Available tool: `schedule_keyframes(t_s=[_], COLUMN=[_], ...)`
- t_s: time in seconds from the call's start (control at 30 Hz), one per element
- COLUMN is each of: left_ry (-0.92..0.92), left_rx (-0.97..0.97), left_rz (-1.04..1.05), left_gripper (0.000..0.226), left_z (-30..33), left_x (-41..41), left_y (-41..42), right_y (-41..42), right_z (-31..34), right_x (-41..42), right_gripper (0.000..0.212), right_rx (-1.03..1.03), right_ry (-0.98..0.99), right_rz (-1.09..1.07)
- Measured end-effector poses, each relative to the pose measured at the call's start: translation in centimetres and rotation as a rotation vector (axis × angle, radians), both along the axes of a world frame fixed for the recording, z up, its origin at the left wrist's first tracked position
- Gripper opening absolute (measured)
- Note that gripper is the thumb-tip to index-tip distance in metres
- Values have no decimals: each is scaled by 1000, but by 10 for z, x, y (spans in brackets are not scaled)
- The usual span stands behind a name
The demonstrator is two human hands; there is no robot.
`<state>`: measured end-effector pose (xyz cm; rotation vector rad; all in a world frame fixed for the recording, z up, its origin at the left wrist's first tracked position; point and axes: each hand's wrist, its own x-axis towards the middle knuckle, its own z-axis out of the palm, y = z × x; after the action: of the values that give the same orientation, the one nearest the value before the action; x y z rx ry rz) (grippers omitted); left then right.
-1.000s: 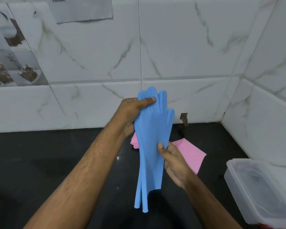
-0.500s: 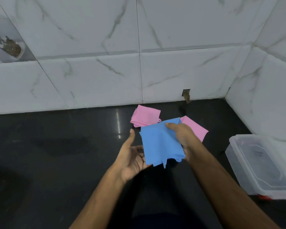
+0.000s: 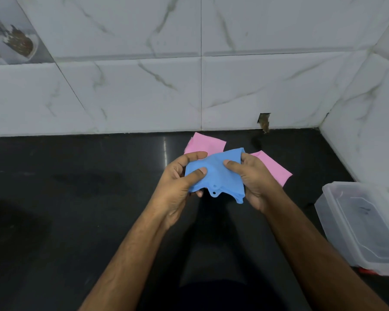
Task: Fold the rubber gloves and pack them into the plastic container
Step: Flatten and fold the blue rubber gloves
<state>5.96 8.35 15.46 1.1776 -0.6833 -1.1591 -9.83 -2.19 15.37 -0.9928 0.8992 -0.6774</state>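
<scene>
Half a second ago your left hand (image 3: 176, 187) was lying open under the blue glove bundle (image 3: 216, 173); now it is clamping the bundle's left side, thumb on top and fingers curled beneath, and the bundle is sitting lower and more crumpled than before. Your right hand (image 3: 253, 178) is pinching the right side, thumb pressing the upper face. Both hands are gripping the bundle in the air above the black bench (image 3: 76, 198), just in front of the two folded pink gloves (image 3: 273, 169) that are lying near the wall. One pink piece is peeking out behind your left hand, the other behind your right.

You are probably tightening the fold before packing. The plastic container (image 3: 337, 234) is waiting well to your right by the corner, and whether a lid is on it is hard to tell through the clear plastic.

Watch the lower edge: the layers are fanning apart and a small tab with a hole is hanging free. Rubber tends to spring back, so if either thumb is easing off during the carry, the fold is likely to open. A loose bundle could also catch on the container rim instead of dropping in.
</scene>
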Motion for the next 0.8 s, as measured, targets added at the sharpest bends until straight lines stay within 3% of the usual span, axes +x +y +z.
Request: schedule_keyframes(t_s=[0.13, 0.27, 0.4, 0.5, 0.67, 0.8], left_ry=[-38, -24, 56, 89, 55, 30], left_rx=[-68, -81, -87, -80, -66, -84], left_rz=[24, 73, 109, 112, 111, 93], left_gripper=[27, 24, 21, 21, 24, 25], left_z=[8, 12, 14, 16, 19, 22], left_x=[0, -6, -11, -17, -23, -24], left_y=[-4, -5, -7, -9, -11, -9], right_y=[-1, 10, 37, 51, 50, 45], right_z=[9, 10, 19, 19, 21, 23], right_x=[0, -6, -20, -27, -34, -41], right_gripper=[29, 55, 36, 39, 32, 27], right_rx=[-209, -750, -1077, -1253, -1356, -1340], right_ry=[142, 712, 497, 457, 441, 382], right_rz=[35, -5, -99, -47, -166, -66])
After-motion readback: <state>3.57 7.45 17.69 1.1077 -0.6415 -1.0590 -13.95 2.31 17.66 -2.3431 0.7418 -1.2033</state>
